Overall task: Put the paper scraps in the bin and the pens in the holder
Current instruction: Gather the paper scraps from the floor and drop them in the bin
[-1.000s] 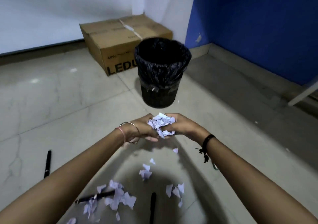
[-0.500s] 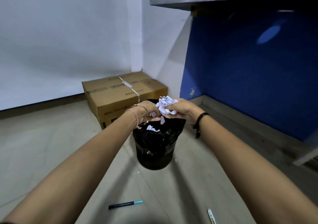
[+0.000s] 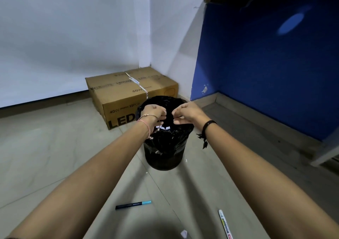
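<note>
Head view: both hands (image 3: 155,113) (image 3: 187,113) over the bin (image 3: 165,147) — grips loose, empty — scraps (image 3: 163,128) below.

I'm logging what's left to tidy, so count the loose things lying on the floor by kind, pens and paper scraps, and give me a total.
Pens: 2, a dark pen with a light blue cap and a white marker pen with printed lettering.
Paper scraps: 3, one white paper scrap at the bottom edge and two tiny white flecks by the black-lined bin.
Total: 5.
</note>
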